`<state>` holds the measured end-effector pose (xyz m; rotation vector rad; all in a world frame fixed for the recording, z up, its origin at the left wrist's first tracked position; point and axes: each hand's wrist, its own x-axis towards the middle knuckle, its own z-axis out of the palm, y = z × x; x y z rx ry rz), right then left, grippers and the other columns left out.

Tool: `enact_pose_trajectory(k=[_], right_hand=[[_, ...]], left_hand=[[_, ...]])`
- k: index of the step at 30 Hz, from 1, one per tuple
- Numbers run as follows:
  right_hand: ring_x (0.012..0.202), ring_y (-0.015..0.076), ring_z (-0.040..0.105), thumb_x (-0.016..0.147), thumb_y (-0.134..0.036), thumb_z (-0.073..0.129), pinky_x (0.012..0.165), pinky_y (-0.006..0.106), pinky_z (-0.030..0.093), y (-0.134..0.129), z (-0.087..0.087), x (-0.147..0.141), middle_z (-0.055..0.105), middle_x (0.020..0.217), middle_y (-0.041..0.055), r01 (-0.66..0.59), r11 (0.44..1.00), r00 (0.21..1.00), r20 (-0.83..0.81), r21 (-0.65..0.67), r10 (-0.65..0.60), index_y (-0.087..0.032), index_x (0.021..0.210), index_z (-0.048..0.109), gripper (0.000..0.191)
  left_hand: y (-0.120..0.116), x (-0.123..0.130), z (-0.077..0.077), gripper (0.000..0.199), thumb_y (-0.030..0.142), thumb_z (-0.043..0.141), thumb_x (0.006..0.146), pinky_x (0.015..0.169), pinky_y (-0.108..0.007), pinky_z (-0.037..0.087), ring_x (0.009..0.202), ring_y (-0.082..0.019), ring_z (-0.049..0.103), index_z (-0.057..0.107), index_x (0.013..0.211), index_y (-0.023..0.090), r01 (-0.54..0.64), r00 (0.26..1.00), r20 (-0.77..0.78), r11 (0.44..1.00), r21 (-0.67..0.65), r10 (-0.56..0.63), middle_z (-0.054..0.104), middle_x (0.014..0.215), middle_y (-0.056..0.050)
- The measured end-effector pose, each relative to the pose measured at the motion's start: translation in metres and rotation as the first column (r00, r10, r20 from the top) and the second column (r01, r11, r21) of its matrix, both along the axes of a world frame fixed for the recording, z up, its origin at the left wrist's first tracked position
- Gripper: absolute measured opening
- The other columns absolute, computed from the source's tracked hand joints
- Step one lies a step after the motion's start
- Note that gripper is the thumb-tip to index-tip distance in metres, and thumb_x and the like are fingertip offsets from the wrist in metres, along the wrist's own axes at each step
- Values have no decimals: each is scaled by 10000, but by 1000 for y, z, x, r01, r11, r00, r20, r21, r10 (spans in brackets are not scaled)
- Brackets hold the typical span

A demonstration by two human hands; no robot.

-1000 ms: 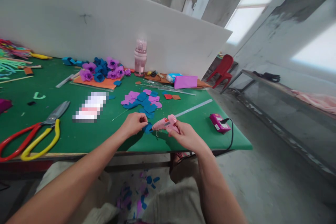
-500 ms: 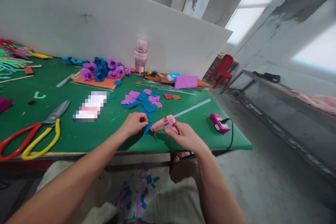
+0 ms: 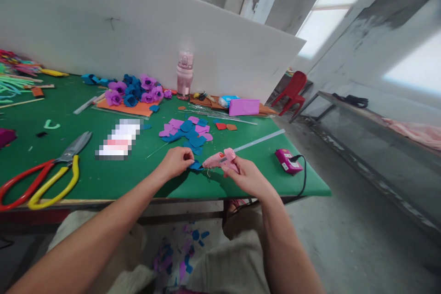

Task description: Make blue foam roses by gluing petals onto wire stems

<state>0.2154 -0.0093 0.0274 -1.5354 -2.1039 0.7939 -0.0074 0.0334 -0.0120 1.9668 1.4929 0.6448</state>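
My right hand (image 3: 246, 173) is closed around a pink hot glue gun (image 3: 220, 160), with a long clear glue stick (image 3: 260, 139) sticking out of its back. The gun's nozzle points left, close to a small blue paper petal (image 3: 196, 165). Pinched between thumb and fingertips, that petal is in my left hand (image 3: 177, 163), just above the table's front part. Beyond my hands lies a loose pile of blue petals (image 3: 196, 141) and purple petals (image 3: 175, 124). A thin wire (image 3: 156, 150) rests left of the pile.
Large scissors (image 3: 65, 165) with red and yellow handles lie at left. Finished paper flowers (image 3: 132, 91) sit on orange paper at the back, near a pink bottle (image 3: 185, 76). At right, a purple box (image 3: 288, 162) has a black cord hanging over the table (image 3: 315, 186) edge.
My right hand has drawn the glue gun slightly to the right, away from my left hand. The blue petal now lies flatter in my left fingers, which stay in place.
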Motion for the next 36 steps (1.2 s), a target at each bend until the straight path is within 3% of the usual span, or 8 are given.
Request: enact_pose_trajectory(k=[6, 16, 22, 27, 36], right_hand=[[621, 142, 539, 821, -338, 467, 579, 235, 368, -2, 4, 2, 636, 711, 28, 36, 999, 999, 6, 12, -36, -150, 759, 589, 233], [651, 150, 545, 818, -338, 476, 600, 238, 375, -3, 2, -8, 639, 738, 35, -49, 999, 999, -1, -6, 49, -144, 820, 606, 233], [649, 154, 545, 821, -324, 467, 602, 243, 367, -4, 5, -12, 632, 724, 41, -48, 999, 997, 54, 3, 48, -148, 760, 596, 227], [656, 153, 546, 823, -326, 474, 601, 241, 367, -4, 4, -10, 644, 752, 42, -49, 999, 998, 46, 1, 48, -155, 860, 611, 221], [641, 153, 533, 822, -337, 477, 573, 234, 340, -4, 4, -12, 636, 751, 52, -32, 999, 995, 90, 13, 31, -149, 881, 619, 243]], left_hand=[[0, 0, 0, 100, 182, 526, 667, 473, -207, 328, 470, -108, 501, 618, 633, 169, 6, 1000, -18, 1000, 4, -6, 581, 507, 25], [0, 1, 3, 120, 180, 509, 650, 493, -211, 332, 526, -120, 524, 626, 633, 163, 14, 999, -46, 999, 32, -13, 614, 564, 7], [-1, 2, 4, 131, 175, 497, 646, 492, -207, 332, 526, -118, 522, 627, 632, 162, 20, 999, -41, 999, 34, -19, 618, 566, 6], [-1, 2, 4, 119, 170, 506, 654, 485, -207, 326, 517, -116, 516, 620, 620, 168, 16, 999, -40, 999, 38, -14, 608, 551, 12], [0, 2, 3, 110, 181, 524, 660, 511, -215, 341, 541, -126, 526, 628, 624, 170, 16, 999, -39, 999, 34, -15, 609, 556, 8]])
